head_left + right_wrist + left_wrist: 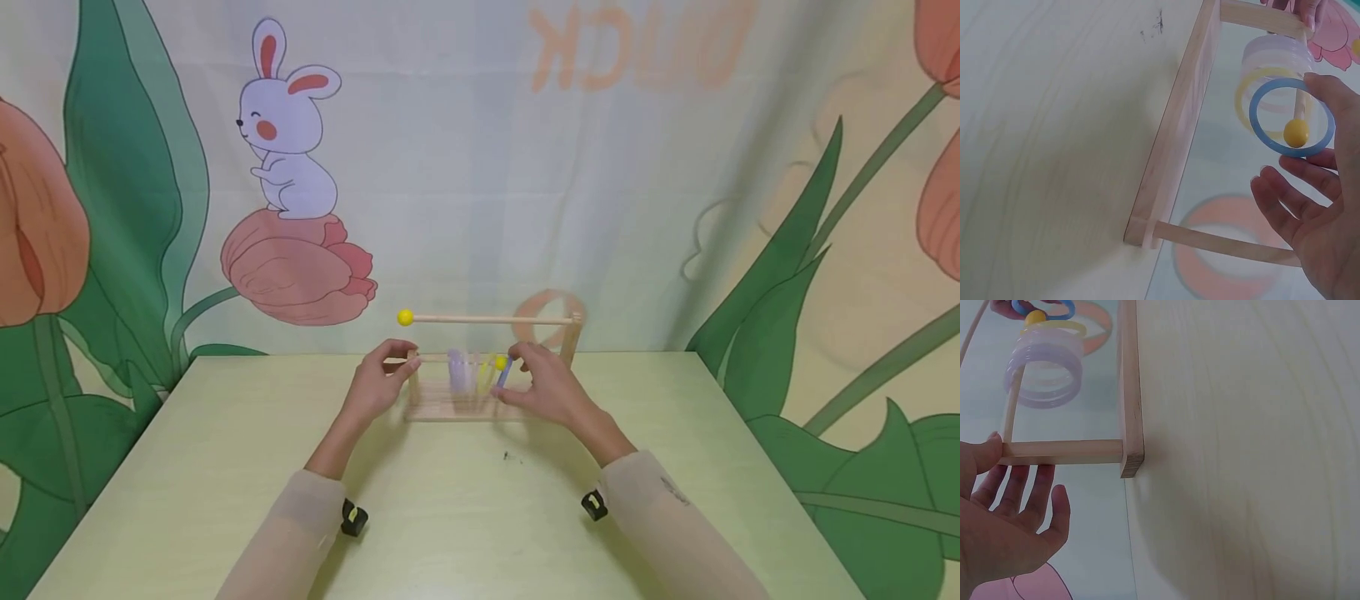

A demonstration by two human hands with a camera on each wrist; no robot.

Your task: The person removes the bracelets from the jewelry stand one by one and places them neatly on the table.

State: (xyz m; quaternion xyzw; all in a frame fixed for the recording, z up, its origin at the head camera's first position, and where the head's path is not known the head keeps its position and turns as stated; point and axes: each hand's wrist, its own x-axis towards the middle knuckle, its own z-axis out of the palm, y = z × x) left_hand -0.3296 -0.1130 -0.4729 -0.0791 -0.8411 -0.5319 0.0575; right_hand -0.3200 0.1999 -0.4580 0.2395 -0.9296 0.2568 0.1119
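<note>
A wooden rack (442, 413) with two horizontal rods stands on the table. Several rings, lilac (1044, 375), whitish and yellow (1241, 103), hang on its lower rod, which ends in a yellow ball (1296, 133). My left hand (378, 379) grips the short left post (1072, 452), thumb on one side and fingers on the other. With thumb and fingers my right hand (551, 385) pinches a blue ring (1257, 128) at the ball end. In the right wrist view the ball shows through this ring's opening; whether the ring surrounds it I cannot tell.
Above runs the upper rod (487, 320), bare, with a yellow ball (405, 317) at its left end and a tall post (571, 342) at its right. Dark marks (507, 456) lie on the table (450, 517) before the rack. A printed curtain (465, 167) hangs behind.
</note>
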